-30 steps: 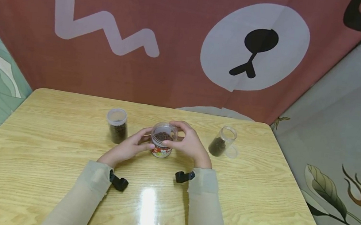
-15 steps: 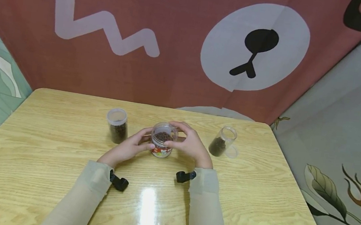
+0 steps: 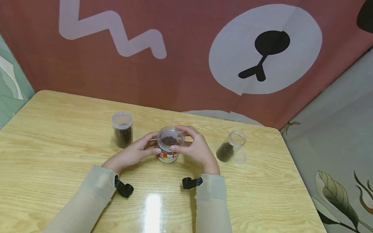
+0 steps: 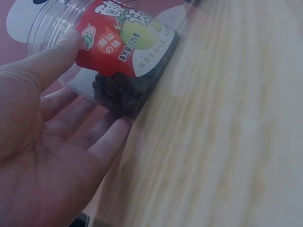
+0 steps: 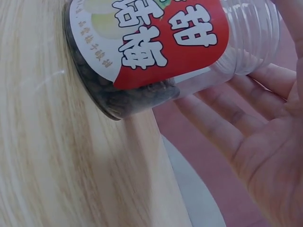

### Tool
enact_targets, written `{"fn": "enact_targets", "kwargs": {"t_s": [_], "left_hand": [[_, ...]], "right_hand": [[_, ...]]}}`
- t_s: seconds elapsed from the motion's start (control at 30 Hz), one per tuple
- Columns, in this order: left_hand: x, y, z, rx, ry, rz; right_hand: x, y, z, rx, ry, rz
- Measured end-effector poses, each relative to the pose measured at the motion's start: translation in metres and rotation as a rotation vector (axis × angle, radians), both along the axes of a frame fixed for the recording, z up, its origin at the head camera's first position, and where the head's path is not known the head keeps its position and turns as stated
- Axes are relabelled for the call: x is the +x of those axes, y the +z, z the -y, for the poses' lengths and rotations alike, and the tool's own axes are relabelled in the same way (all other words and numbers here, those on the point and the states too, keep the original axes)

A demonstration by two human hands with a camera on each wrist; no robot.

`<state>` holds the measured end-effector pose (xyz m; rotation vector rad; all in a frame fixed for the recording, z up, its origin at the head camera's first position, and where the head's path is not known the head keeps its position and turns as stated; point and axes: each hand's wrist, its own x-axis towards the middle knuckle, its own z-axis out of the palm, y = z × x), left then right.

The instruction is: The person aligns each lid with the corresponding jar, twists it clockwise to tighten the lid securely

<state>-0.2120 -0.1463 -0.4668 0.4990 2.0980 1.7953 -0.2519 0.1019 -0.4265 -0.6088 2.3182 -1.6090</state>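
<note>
A clear plastic jar (image 3: 168,156) with a red printed label stands upright on the table between my two hands. Dark brown pieces lie in its lower part. My left hand (image 3: 131,156) holds its left side, the thumb (image 4: 66,49) against the label and the fingers round behind. From the right, my right hand (image 3: 198,150) grips the jar near the rim, thumb in front and fingers at the back. In the right wrist view the label (image 5: 175,42) faces the camera, and the right thumb is mostly out of frame.
To the left stands a clear jar (image 3: 123,136) of dark contents with a whitish rim. On the right is a slimmer clear jar (image 3: 225,151) part full of dark bits, with a clear round lid (image 3: 240,158) beside it. A patterned cloth (image 3: 183,82) hangs behind the wooden table (image 3: 266,201).
Both hands keep their hold on the jar, which stays in place. The head view has shifted very slightly.
</note>
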Motion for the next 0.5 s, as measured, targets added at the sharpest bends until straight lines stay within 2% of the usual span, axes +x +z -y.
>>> {"fn": "enact_targets", "kwargs": {"t_s": [0.5], "left_hand": [[-0.0013, -0.0022, -0.0008, 0.015, -0.009, -0.031]], "right_hand": [[-0.0048, -0.0071, -0.0045, -0.020, 0.014, -0.015]]}}
